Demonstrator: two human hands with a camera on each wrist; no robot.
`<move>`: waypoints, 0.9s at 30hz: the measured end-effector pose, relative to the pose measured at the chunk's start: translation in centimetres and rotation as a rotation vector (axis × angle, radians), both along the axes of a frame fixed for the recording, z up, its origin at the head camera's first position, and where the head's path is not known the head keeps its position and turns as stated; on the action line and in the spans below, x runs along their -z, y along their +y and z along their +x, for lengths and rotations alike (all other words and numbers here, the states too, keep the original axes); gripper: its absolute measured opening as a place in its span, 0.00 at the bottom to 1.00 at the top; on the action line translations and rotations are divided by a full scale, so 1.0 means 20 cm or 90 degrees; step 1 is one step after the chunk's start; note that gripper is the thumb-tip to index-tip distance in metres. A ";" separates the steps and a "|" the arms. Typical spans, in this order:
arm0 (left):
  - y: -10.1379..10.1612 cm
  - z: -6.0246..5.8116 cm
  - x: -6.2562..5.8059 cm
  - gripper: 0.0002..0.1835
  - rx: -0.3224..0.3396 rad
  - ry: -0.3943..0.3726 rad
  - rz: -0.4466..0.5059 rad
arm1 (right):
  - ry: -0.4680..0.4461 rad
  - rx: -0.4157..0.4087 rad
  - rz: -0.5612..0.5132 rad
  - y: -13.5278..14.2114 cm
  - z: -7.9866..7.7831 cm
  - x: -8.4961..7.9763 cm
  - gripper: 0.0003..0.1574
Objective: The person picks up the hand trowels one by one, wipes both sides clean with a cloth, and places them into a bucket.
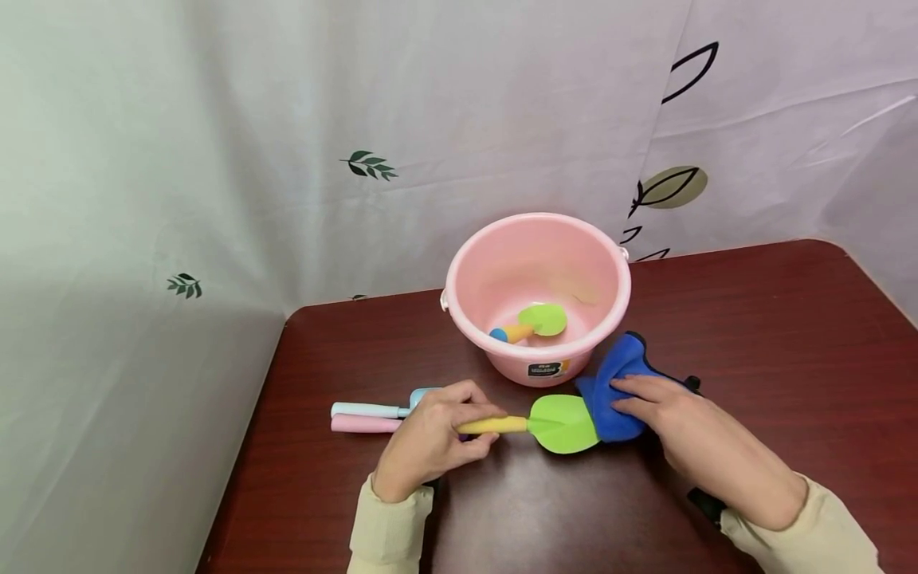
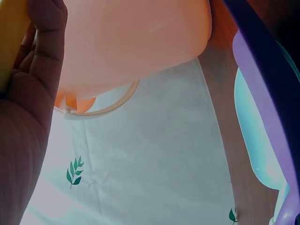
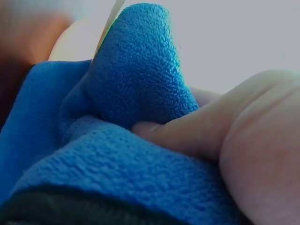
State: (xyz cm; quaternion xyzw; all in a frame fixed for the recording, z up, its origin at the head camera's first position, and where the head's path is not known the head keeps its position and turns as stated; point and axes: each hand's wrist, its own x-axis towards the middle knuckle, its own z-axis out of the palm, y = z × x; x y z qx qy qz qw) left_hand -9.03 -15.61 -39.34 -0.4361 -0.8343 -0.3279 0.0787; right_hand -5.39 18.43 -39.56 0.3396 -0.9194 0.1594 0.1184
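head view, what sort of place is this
Probably an indoor corner screened off as a workspace: leaf-printed sheeting hangs around a dark red table, with a pink bucket standing on it.

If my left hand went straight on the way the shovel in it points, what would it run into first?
Most likely the blue cloth at the end of the green blade, held by your right hand; exact depth is unclear.

The head view shows soft glare on the table (image 1: 516,526), lower centre. The right wrist view is blurred upper left, washed-out upper right.
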 end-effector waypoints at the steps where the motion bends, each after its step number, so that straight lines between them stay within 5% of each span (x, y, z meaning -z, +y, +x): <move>1: 0.00 0.00 0.00 0.13 0.000 0.001 0.000 | 0.006 0.007 -0.005 0.00 0.00 0.00 0.28; 14: 0.00 -0.01 0.00 0.14 -0.003 0.001 0.001 | 0.068 0.072 -0.072 0.09 -0.01 -0.04 0.32; 27: 0.04 -0.01 0.03 0.14 0.000 0.010 -0.018 | 0.119 0.016 -0.112 -0.03 0.05 -0.10 0.32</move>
